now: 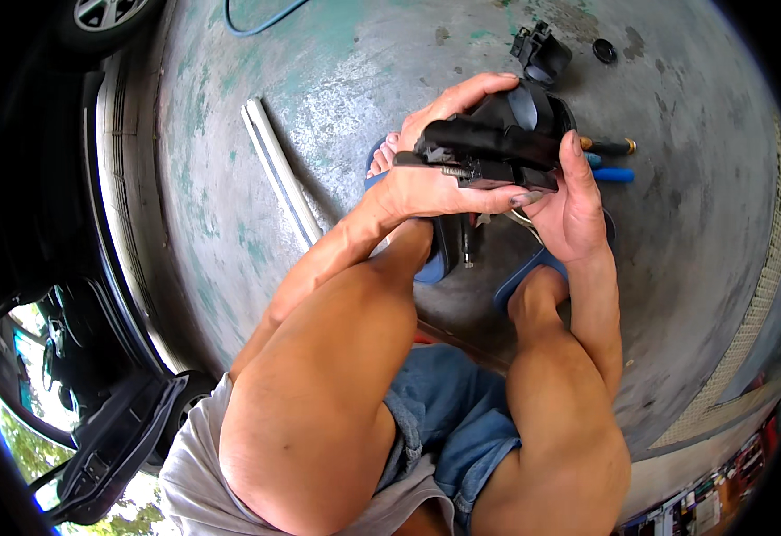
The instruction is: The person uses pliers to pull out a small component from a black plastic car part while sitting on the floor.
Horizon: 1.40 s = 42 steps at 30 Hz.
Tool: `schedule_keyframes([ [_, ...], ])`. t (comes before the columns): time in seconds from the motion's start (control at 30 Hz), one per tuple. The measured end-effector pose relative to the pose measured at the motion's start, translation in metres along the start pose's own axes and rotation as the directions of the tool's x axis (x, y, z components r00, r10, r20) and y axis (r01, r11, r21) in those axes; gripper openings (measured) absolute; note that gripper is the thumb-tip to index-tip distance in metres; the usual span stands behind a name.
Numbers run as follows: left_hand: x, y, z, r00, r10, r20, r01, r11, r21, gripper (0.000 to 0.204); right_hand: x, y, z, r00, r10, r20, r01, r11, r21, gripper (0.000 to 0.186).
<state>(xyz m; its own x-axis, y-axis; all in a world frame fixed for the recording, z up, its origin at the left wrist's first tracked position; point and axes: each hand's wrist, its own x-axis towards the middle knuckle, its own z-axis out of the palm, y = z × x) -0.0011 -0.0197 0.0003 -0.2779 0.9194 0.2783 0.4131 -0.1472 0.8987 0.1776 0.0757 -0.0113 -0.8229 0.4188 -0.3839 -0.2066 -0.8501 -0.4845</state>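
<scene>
My left hand (426, 192) is wrapped around a black plastic assembly (488, 138) held above my feet, with fingers along its near and far sides. A small spring shows on the assembly's near side. My right hand (569, 214) grips its right end, thumb up along the side. Behind it on the floor lie an orange-and-black handled tool (622, 146) and a blue-handled tool (615, 175). A small metal tool (467, 250) lies below the assembly, partly hidden.
A black housing (547, 58) and black ring (605, 51) sit farther forward on the concrete floor (212, 214). A pale long strip (270, 152) lies left of my feet, a blue hose (256, 29) beyond. A black car (69, 250) stands at the left.
</scene>
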Motion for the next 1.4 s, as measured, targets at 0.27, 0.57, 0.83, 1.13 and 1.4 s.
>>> schedule_keyframes([
  [0.27,-0.001,0.000,0.007,0.991,-0.060,0.116,0.082,0.979,-0.189,0.123,-0.006,-0.011,-0.007,0.996,-0.032,-0.079,0.031,0.999,-0.007,0.048],
  [0.57,0.000,0.009,-0.015,0.853,-0.168,0.495,0.502,0.526,-0.686,0.144,-0.015,-0.036,-0.010,0.992,-0.114,-0.059,0.102,0.979,-0.176,0.049],
  [0.83,0.017,0.015,-0.016,0.654,-0.437,0.617,0.757,0.385,-0.528,0.114,-0.010,-0.050,0.001,0.997,-0.060,-0.050,0.025,0.847,-0.530,0.069],
  [1.13,0.037,0.035,-0.008,0.634,-0.517,0.575,0.744,0.610,-0.273,0.085,-0.012,-0.048,-0.002,0.993,-0.114,-0.029,0.079,0.828,-0.555,0.080],
  [1.4,0.039,0.034,-0.008,0.579,-0.556,0.596,0.810,0.479,-0.339,0.070,-0.016,-0.048,0.004,0.992,-0.113,-0.055,0.061,0.815,-0.577,0.084],
])
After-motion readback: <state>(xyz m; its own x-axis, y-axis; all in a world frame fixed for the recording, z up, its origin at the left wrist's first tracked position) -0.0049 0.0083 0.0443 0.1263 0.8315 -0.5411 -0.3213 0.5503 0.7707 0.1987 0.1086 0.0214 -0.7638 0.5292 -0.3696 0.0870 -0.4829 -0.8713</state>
